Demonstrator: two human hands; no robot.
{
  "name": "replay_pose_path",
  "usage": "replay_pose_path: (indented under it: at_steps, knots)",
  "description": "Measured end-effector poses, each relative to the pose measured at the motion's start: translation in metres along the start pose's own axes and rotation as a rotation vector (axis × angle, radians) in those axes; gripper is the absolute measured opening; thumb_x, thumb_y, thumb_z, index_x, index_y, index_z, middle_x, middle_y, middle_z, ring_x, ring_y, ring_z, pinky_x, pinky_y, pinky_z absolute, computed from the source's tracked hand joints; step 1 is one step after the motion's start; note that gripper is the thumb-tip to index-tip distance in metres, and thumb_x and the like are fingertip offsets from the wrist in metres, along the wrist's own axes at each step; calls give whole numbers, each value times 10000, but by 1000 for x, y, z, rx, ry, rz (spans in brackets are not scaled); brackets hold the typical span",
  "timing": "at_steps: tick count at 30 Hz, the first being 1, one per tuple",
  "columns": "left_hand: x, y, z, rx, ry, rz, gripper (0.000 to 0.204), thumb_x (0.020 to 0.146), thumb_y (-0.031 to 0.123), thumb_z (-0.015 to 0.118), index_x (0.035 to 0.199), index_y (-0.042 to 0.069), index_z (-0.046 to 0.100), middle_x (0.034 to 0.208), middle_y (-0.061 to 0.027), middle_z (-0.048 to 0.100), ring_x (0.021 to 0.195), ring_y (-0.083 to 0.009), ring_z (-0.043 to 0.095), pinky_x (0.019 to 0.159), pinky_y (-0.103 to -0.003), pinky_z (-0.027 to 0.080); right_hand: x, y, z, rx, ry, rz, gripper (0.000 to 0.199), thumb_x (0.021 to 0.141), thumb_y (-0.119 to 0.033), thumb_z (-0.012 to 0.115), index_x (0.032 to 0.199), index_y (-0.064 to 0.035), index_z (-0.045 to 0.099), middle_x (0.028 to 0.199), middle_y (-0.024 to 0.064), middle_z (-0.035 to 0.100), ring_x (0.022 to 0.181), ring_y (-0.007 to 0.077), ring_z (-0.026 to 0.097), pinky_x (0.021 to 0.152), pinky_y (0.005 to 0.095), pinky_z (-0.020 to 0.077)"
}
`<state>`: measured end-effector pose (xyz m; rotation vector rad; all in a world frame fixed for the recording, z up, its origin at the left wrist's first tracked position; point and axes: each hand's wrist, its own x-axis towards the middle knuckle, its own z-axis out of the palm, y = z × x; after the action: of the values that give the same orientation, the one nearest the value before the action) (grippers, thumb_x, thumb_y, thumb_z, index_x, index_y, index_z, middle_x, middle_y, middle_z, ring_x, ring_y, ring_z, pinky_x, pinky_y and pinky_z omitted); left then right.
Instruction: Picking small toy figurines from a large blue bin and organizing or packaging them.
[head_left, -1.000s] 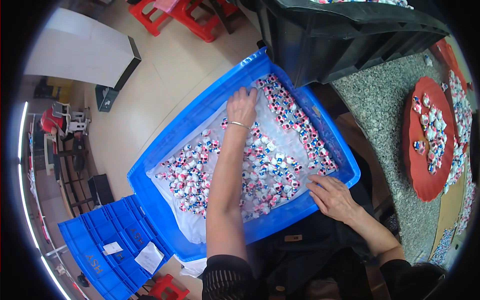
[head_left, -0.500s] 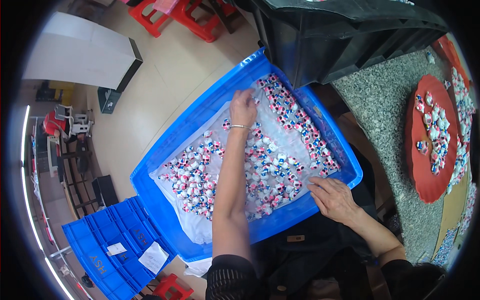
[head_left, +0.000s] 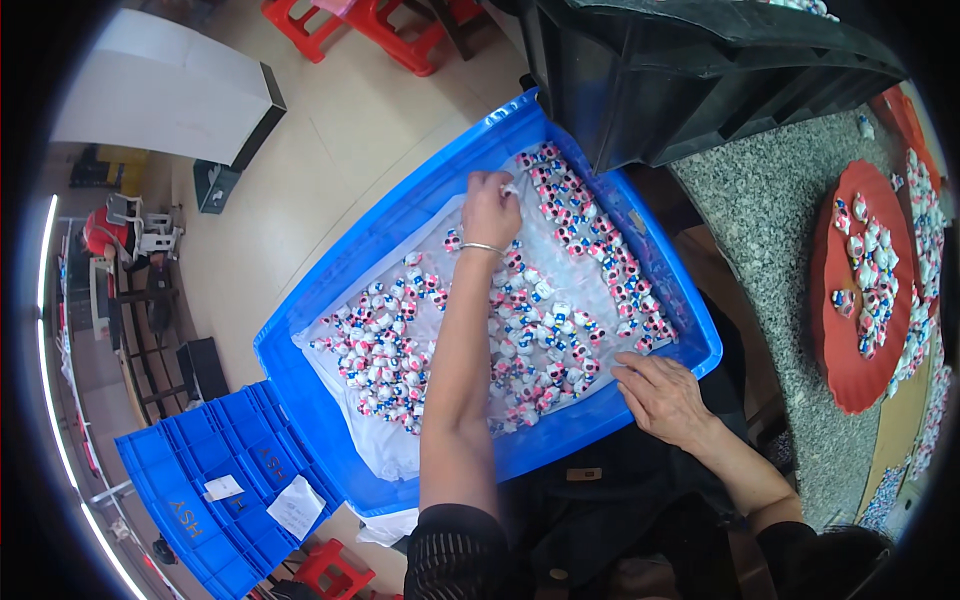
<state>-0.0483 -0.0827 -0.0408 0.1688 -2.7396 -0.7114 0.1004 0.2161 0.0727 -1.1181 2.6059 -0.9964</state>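
Left hand point(head_left: 490, 208) pinches 1 figurine point(head_left: 509, 189), likely light, rigid, best gripped mid-body, at 12 o'clock in the bin point(head_left: 560, 435); right hand point(head_left: 665, 398) rests loosely spread at 4 o'clock.

Your left forearm point(head_left: 460, 370) hides some of the painted figurines point(head_left: 380, 365) in the blue bin point(head_left: 420, 210), and that pale bit point(head_left: 510, 189) at your left hand point(head_left: 489, 215) is too tiny to ID. The black crate point(head_left: 620, 90) past the bin's far end gets chopped off up top.
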Motion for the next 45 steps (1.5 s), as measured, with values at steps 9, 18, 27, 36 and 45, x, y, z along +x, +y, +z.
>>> replay_pose_path:
  at_steps: [9, 18, 27, 36, 45]
  knots:
    - [-4, 1, -6, -783, -111, -369, 178, 807, 101, 743, 970, 47, 693, 760, 35, 606, 657, -44, 519, 596, -189, 427, -1, 3, 1, 1, -8, 16, 240, 803, -77, 676, 1038, -44, 648, 1128, 91, 615, 882, 249, 652, 742, 351, 517]
    - [-3, -3, -6, -979, -138, -466, 219, 883, 61, 635, 1097, 27, 662, 974, -51, 661, 926, -145, 649, 783, -275, 539, 34, -2, -8, 107, -49, 3, 239, 830, -79, 642, 1054, 2, 616, 1163, 150, 574, 950, 341, 619, 804, 431, 511]
    - [5, 5, -3, -1, 73, 488, 322, 773, -37, 595, 1066, 87, 653, 1094, -122, 643, 1021, -293, 624, 836, -386, 528, 86, 4, 5, 25, -103, -20, 219, 843, -104, 646, 1040, -18, 606, 1158, 149, 581, 974, 335, 614, 832, 413, 509]
    - [10, 0, 6, 89, 18, 428, 245, 744, -27, 601, 958, 66, 676, 1041, -85, 582, 1023, -257, 580, 787, -370, 540, 86, 17, 22, 5, -141, -31, 222, 834, -94, 652, 1037, -13, 615, 1170, 151, 586, 998, 337, 615, 851, 415, 510]
    - [11, 3, 7, 51, 189, 385, 112, 737, 4, 604, 828, 49, 649, 974, -74, 618, 935, -265, 601, 776, -367, 531, 104, 19, 21, 20, -164, -12, 232, 822, -65, 634, 1042, 6, 617, 1153, 160, 594, 1011, 336, 611, 869, 417, 504]
